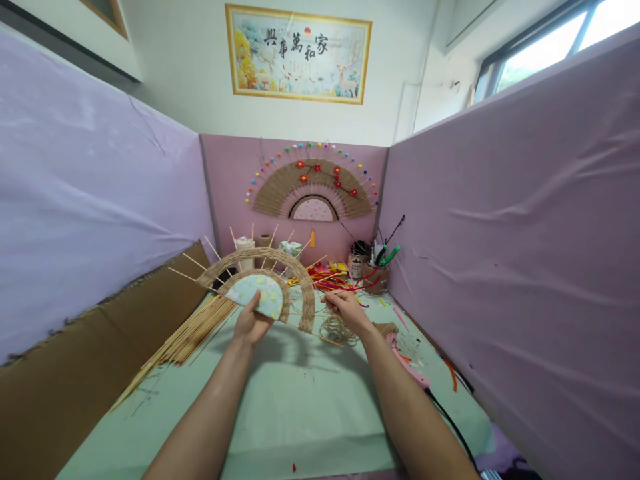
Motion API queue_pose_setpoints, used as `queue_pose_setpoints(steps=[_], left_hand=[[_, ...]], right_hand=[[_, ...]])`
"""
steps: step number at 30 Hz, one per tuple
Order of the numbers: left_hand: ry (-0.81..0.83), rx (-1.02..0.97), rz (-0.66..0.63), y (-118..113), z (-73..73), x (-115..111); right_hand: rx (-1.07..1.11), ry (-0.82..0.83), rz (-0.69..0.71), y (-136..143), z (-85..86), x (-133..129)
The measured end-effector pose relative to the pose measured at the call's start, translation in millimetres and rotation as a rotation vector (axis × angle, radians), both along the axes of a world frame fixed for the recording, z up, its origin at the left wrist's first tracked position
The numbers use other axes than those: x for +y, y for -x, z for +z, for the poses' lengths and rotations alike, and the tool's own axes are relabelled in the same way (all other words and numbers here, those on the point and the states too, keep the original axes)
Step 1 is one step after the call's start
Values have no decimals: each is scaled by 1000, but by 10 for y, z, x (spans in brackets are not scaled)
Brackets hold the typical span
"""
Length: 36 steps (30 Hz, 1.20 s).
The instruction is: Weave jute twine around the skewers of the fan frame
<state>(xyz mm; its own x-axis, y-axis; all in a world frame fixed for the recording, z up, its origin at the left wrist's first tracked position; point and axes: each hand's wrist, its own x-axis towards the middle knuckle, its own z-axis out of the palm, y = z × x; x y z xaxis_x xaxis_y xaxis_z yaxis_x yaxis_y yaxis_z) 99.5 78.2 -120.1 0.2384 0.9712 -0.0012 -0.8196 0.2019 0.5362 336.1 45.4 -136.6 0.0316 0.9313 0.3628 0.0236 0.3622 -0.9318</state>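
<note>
My left hand (253, 321) grips the fan frame by its pale blue, yellow-patterned half-round centre (257, 295), thumb on the front. Two bands of brown twine (306, 293) arch around that centre, and thin wooden sticks fan outward through them. Just right of the outer band, my right hand (345, 308) is closed in a pinch; what lies between its fingertips is too small to make out. Below the right hand, a loose coil of twine (339, 329) lies on the green tabletop (305, 407).
Long wooden sticks (193, 330) lie at the left beside cardboard (100, 353). Red and yellow strips (330, 277) and a tool jar (376, 279) are at the back. A pink corded tool (411, 370) lies right. A finished fan (320, 183) hangs on the back panel.
</note>
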Motion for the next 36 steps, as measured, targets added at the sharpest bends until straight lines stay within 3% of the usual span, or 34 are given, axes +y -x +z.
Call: queue_pose_setpoints(steps=[3, 5, 12, 17, 28, 36], left_hand=[[-110, 92, -263, -39, -23, -117], [-153, 147, -329, -63, -32, -166], [-150, 182, -200, -54, -15, -131], [-140, 143, -137, -2, -10, -88], [-172, 106, -153, 31, -56, -32], [-130, 109, -165, 25, -52, -40]], right_hand=[[52, 26, 22, -33, 19, -4], [65, 38, 33, -52, 34, -14], [70, 36, 68, -55, 21, -18], [106, 50, -14, -63, 37, -7], [113, -9, -187, -126, -48, -197], [125, -98, -312, -109, 4, -249]])
